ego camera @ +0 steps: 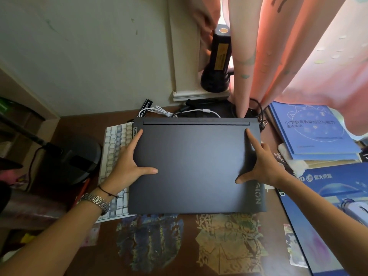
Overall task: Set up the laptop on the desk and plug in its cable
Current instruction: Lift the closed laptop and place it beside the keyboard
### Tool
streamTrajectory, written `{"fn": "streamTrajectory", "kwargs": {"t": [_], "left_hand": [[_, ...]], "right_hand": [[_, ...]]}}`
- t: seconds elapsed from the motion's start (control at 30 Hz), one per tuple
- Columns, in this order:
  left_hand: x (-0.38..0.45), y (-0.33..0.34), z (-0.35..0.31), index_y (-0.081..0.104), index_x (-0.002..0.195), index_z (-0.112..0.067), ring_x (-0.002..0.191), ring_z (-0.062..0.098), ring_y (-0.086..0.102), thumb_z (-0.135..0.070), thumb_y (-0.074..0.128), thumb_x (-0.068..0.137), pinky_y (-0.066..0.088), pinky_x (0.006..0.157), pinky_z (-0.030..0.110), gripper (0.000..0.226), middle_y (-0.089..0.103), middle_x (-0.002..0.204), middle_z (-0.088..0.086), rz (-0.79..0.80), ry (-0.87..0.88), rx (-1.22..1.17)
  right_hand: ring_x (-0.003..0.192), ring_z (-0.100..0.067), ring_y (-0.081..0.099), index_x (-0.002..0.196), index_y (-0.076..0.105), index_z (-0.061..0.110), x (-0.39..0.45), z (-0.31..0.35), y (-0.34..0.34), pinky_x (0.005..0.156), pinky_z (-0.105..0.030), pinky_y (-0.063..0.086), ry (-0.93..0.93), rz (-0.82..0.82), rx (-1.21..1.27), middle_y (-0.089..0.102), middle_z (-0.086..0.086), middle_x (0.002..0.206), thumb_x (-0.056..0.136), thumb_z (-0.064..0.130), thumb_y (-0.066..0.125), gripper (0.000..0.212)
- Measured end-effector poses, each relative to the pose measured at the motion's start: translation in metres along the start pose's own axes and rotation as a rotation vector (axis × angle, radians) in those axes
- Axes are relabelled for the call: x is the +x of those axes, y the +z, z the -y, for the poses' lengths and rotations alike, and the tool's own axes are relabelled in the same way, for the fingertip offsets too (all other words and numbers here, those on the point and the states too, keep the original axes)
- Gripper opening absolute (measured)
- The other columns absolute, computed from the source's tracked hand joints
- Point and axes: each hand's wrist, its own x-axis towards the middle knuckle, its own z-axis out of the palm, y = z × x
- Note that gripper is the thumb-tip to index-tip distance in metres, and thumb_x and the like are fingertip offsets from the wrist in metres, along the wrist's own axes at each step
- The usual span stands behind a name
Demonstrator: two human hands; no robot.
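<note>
Tabletop [189, 246]: dark brown with printed pictures along the near edge; it carries everything below.
Laptop [196, 166]: closed, lid up, lying dead centre and straight ahead of the person. Its long axis runs left to right; the hinge edge faces the wall, the opening edge faces the person. Its left part seems to overlap the keyboard, so it may not be sitting flat.
Blue books [314, 130]: stacked to the right, just beside the laptop.
Keyboard [114, 156]: white, partly under or against the laptop's left side.
Left hand [127, 166]: fingers straight and spread, resting flat on the lid's left edge, thumb pointing inward. Gripping nothing.
Right hand [262, 162]: mirrors it on the right edge, forefinger reaching toward the hinge, thumb inward, flat and spread.
Nearer hand: neither; both sit equally on either side, so the laptop is squarely between them.
White cable [187, 112]: coiled loosely behind the hinge edge, near the wall, not plugged in from what I can see.
Likely next: shift or square the laptop, then lift the lid from the near edge; the cable lies beyond the far edge, roughly centred.
</note>
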Motion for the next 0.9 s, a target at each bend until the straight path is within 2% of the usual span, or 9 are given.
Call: {"fn": "streamTrajectory", "kwargs": {"t": [0.13,0.33,0.53,0.67,0.9], "left_hand": [[-0.001,0.0,-0.002,0.014,0.141,-0.055,0.134,0.015,0.024,-0.023,0.09,0.055,0.026,0.111,0.044,0.119,0.023,0.149,-0.004,-0.026,0.009,0.052],[-0.004,0.003,-0.003,0.013,0.14,-0.055,0.129,0.009,0.023,-0.025,0.089,0.056,0.025,0.109,0.042,0.117,0.021,0.149,-0.003,-0.035,0.009,0.074],[-0.014,0.014,0.0,0.013,0.142,-0.052,0.132,0.008,0.022,-0.022,0.088,0.057,0.025,0.11,0.04,0.117,0.02,0.15,-0.009,-0.038,0.008,0.04],[-0.019,0.025,0.005,0.015,0.142,-0.051,0.132,0.002,0.024,-0.013,0.088,0.057,0.026,0.111,0.036,0.117,0.022,0.144,-0.019,-0.048,-0.01,-0.089],[-0.017,0.024,0.006,0.012,0.143,-0.049,0.137,0.012,0.023,-0.017,0.088,0.057,0.024,0.112,0.041,0.12,0.02,0.153,-0.004,-0.054,-0.034,-0.017]], "right_hand": [[0.121,-0.04,0.035,0.139,-0.006,0.058,0.001,-0.002,0.003,0.105,-0.054,0.032,-0.002,-0.003,0.04,0.03,-0.012,0.129,0.036,0.026,0.096,0.149],[0.121,-0.042,0.035,0.133,-0.009,0.065,0.003,-0.005,0.003,0.105,-0.055,0.032,-0.013,0.008,0.045,0.028,-0.01,0.128,0.034,0.028,0.097,0.149],[0.123,-0.042,0.034,0.136,-0.009,0.062,0.006,-0.007,-0.004,0.106,-0.056,0.031,-0.026,0.031,0.015,0.027,-0.008,0.131,0.034,0.027,0.097,0.151],[0.12,-0.039,0.036,0.137,-0.009,0.061,0.007,-0.008,-0.009,0.105,-0.054,0.032,-0.045,0.044,-0.009,0.026,-0.001,0.126,0.034,0.026,0.097,0.151],[0.123,-0.041,0.035,0.138,-0.01,0.06,0.007,-0.008,-0.008,0.106,-0.056,0.031,-0.053,0.036,-0.015,0.026,-0.007,0.133,0.036,0.024,0.097,0.152]]}}
